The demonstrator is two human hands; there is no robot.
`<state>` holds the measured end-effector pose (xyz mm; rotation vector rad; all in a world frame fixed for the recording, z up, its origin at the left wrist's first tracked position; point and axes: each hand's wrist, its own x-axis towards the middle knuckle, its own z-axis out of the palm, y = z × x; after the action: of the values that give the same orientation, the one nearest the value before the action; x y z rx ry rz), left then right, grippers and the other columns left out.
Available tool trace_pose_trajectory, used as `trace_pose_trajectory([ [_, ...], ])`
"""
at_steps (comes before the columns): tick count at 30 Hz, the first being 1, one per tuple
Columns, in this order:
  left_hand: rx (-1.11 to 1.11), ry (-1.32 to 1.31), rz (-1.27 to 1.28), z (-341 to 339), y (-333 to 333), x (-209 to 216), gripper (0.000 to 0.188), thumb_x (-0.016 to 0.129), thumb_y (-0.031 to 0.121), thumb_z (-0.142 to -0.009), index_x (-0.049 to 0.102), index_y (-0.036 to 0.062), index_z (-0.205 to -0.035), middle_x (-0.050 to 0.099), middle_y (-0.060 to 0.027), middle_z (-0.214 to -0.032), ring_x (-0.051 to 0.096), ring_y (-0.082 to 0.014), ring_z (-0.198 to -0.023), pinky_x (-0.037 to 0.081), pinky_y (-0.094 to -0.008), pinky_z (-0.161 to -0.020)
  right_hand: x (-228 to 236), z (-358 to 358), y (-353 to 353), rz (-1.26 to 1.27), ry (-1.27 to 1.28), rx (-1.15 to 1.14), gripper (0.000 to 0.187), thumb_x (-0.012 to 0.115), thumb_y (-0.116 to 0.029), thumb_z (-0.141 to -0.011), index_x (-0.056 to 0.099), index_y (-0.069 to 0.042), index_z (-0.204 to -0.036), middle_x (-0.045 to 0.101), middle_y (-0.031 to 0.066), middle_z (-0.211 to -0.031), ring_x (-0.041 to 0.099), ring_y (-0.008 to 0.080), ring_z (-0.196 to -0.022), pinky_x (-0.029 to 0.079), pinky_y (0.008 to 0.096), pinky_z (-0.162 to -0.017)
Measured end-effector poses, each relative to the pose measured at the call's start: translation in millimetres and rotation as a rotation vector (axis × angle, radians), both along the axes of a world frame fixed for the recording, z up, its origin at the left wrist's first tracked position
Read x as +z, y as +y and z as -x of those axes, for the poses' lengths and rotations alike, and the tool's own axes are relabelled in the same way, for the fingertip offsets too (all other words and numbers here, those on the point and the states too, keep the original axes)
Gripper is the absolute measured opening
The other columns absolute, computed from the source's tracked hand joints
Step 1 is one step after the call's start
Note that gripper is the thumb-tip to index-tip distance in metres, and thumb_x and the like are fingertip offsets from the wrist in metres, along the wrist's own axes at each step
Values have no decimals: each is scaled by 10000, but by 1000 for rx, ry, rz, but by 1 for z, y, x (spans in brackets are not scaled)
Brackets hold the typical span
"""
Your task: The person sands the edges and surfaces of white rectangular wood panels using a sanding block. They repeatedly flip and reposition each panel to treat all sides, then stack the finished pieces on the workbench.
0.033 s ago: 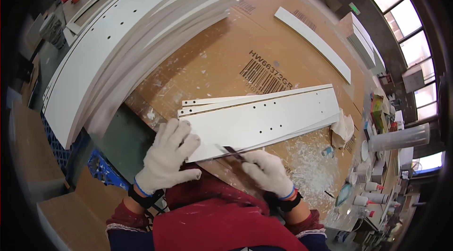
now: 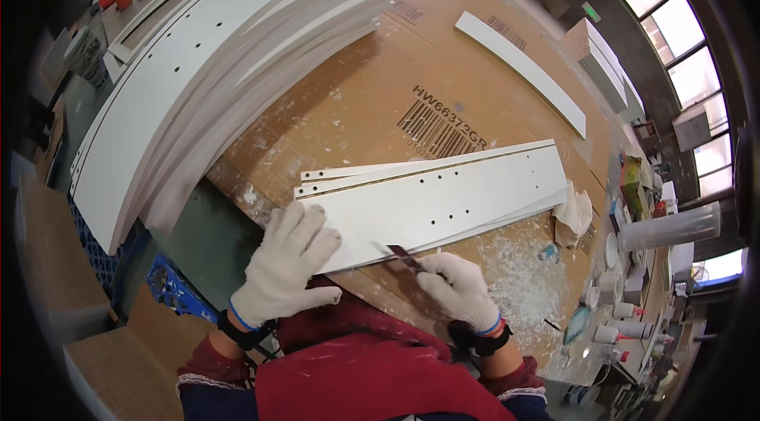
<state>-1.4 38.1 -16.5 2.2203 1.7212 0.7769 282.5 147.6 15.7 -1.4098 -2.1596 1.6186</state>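
My left hand (image 2: pixel 289 266), in a white knit glove, lies with spread fingers on the left end of the top white panel (image 2: pixel 412 203). This long panel has a groove along its far edge and several small holes, and rests slightly askew on other white panels. A thin, dark, knife-like tool (image 2: pixel 407 259) is in my closed right hand (image 2: pixel 459 289), also gloved. Its tip meets or hovers at the panel's near edge; I cannot tell which. The tool's exact kind is unclear.
A tall stack of curved white boards (image 2: pixel 170 76) stands on the left. Brown cardboard (image 2: pixel 348 116) covers the table. A narrow white strip (image 2: pixel 522 72) lies farther off. White flakes (image 2: pixel 522 282) and a crumpled cloth (image 2: pixel 571 219) are right of the panels, with several bottles (image 2: pixel 609 334) beyond.
My right hand and the tool have shifted slightly right along the panel's near edge. The left hand stays spread on the panel, a touch farther right.
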Motion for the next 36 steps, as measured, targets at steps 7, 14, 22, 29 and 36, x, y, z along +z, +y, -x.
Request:
trace_pose_trajectory([
  [7,47,56,-7,-31,30,-6,756,872,262,-589,565,18,-1235,480,-252,-1354,433,-502,-1288,406,-556,-1032,-26,-81,-6,-9,234,-581,127,639,-96,-934,647,10,-1002,591,-38,-810,512,29,-739,449,220,-653],
  [14,41,194,-153,-38,27,-14,697,840,166,-570,567,-49,-1175,523,-280,-1276,510,-488,-1207,456,-540,-981,-41,-89,7,53,349,-634,67,613,-93,-942,625,-32,-964,569,-42,-733,476,20,-581,368,194,-502],
  [22,-38,306,-208,-35,25,15,602,792,103,-616,580,-62,-1155,596,-268,-1175,583,-466,-1110,510,-501,-933,-45,-93,15,202,507,-679,94,633,-100,-945,612,-15,-979,556,-40,-762,461,27,-630,380,196,-554],
  [29,13,352,-389,-33,45,73,504,800,120,-698,619,57,-1164,697,-138,-1085,714,-276,-907,561,-340,-673,-52,-107,19,256,683,-633,115,613,-135,-956,599,-28,-996,553,-18,-712,457,43,-544,370,203,-481],
  [36,33,393,-304,-45,44,114,479,806,140,-689,635,67,-1130,696,-100,-1031,701,-256,-788,552,-326,-626,-54,-85,22,290,553,-643,157,611,-206,-954,563,-61,-916,548,-37,-691,500,33,-574,419,200,-513],
])
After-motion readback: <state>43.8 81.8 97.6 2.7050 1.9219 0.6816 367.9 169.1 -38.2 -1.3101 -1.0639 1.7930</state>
